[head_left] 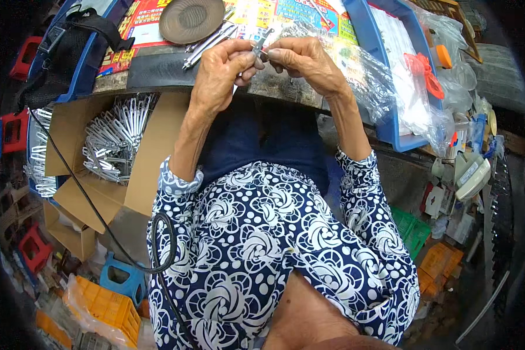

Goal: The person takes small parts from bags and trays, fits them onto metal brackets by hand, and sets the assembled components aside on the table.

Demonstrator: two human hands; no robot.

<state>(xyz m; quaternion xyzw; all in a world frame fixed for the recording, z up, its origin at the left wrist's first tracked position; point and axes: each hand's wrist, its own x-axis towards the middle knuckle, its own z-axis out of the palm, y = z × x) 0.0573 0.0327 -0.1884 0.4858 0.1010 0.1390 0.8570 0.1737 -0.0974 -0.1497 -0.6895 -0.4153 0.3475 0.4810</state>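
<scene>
Both my hands are raised over the near edge of the worktable, close together. My left hand (223, 74) is closed, its thumb and fingers pinching a small, slim silver metal piece (262, 42) with a rounded end that points up and away. My right hand (309, 63) meets it from the other side, thumb and forefinger pressed together at the piece's lower part. What exactly lies between the right fingertips is too small to make out. Just beyond my left hand, several long silver metal strips (212, 46) lie beside a round brown dish (191, 21).
Printed coloured sheets (143, 20) cover the worktable. A blue tray (398, 137) with white contents stands at the right, clear plastic film (364, 73) beside it. Below the table's left side, an open cardboard box (143, 157) holds many silver metal parts (114, 137). A black cable (93, 204) hangs at the left.
</scene>
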